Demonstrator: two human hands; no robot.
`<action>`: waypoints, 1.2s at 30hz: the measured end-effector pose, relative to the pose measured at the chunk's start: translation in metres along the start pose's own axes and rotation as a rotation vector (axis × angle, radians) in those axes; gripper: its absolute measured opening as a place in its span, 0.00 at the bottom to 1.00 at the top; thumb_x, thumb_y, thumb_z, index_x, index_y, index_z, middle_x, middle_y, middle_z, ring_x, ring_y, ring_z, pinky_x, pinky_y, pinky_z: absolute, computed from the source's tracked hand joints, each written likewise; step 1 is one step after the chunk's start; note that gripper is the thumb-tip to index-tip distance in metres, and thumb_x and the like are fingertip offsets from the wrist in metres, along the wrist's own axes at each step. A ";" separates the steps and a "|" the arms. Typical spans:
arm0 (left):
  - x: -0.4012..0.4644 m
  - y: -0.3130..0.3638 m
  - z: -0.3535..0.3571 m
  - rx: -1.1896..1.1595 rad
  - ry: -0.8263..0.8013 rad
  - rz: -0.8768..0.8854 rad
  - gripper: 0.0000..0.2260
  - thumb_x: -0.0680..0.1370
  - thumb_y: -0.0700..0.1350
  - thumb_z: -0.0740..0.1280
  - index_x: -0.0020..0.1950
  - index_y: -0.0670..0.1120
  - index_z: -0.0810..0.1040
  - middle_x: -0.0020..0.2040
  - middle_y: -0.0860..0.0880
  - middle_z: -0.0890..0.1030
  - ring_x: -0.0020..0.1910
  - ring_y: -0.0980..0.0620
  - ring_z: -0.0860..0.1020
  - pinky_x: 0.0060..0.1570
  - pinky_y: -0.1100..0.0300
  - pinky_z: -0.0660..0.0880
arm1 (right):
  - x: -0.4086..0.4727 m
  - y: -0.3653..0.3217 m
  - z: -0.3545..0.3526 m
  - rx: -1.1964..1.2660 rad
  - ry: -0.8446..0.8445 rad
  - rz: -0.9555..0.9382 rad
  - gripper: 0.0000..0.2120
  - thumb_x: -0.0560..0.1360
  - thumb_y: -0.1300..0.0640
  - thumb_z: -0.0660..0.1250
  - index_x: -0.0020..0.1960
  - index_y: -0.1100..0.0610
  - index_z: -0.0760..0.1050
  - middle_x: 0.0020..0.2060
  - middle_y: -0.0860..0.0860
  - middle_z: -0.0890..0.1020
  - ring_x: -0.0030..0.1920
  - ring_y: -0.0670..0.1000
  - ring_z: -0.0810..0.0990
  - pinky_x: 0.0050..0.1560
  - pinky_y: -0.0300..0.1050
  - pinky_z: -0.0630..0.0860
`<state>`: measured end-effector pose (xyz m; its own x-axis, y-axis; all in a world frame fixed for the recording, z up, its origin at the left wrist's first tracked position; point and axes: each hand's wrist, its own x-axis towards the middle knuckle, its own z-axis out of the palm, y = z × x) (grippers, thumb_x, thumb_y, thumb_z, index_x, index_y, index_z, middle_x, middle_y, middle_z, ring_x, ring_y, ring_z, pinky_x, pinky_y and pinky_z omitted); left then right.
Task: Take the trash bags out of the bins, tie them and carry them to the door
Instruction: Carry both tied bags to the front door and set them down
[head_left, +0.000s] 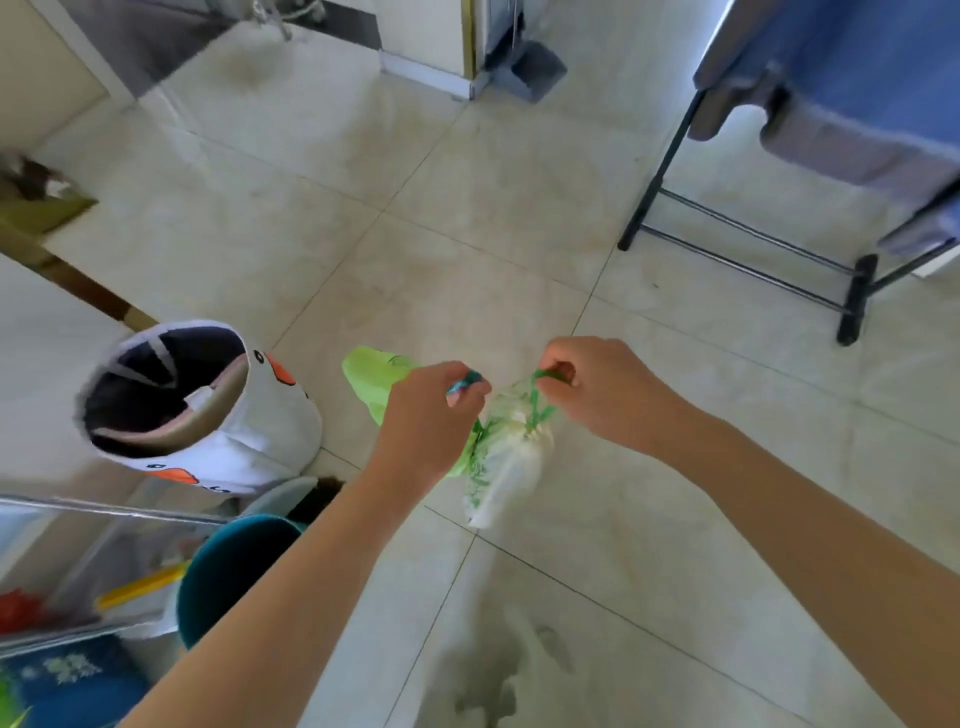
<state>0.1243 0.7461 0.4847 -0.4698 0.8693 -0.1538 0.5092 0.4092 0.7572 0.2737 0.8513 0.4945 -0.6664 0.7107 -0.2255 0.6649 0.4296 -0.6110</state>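
A small translucent green trash bag (501, 467) with pale rubbish inside hangs in the air above the tiled floor. My left hand (426, 421) pinches one green handle strip of the bag. My right hand (597, 389) pinches the other strip, pulled a little to the right. A loose light-green flap of bag (376, 379) sticks out behind my left hand. At the left stands a white bin (218, 410) with orange and black duck markings; its inside looks dark, and I see no bag in it.
A teal round container (228, 566) sits below the white bin, beside a glass-topped shelf (78, 571) with coloured items. A black-legged rack (753, 249) with blue cloth stands at the right. A grey dustpan (530, 73) leans at the far wall.
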 end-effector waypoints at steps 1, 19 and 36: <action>0.000 0.018 -0.008 0.018 0.002 0.011 0.08 0.76 0.44 0.66 0.38 0.45 0.80 0.29 0.55 0.73 0.31 0.56 0.71 0.33 0.71 0.65 | -0.006 -0.006 -0.016 0.009 0.013 0.020 0.05 0.76 0.57 0.62 0.42 0.54 0.75 0.33 0.44 0.74 0.33 0.44 0.73 0.32 0.37 0.67; 0.012 0.228 0.019 -0.227 -0.387 -0.081 0.07 0.74 0.38 0.69 0.50 0.44 0.83 0.44 0.48 0.83 0.43 0.53 0.80 0.45 0.66 0.75 | -0.136 0.026 -0.174 0.387 0.418 0.546 0.05 0.77 0.59 0.62 0.46 0.59 0.75 0.41 0.55 0.83 0.40 0.52 0.81 0.32 0.24 0.70; 0.017 0.398 0.187 -0.098 -0.784 0.308 0.11 0.79 0.45 0.64 0.41 0.42 0.82 0.32 0.53 0.81 0.33 0.59 0.80 0.43 0.63 0.76 | -0.247 0.149 -0.288 0.412 0.915 1.143 0.06 0.75 0.60 0.65 0.48 0.60 0.80 0.41 0.53 0.82 0.42 0.49 0.76 0.42 0.34 0.66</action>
<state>0.4533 0.9757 0.6647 0.3339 0.8937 -0.2995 0.4507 0.1277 0.8835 0.6347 0.9005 0.6778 0.6600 0.7006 -0.2710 0.4220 -0.6443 -0.6378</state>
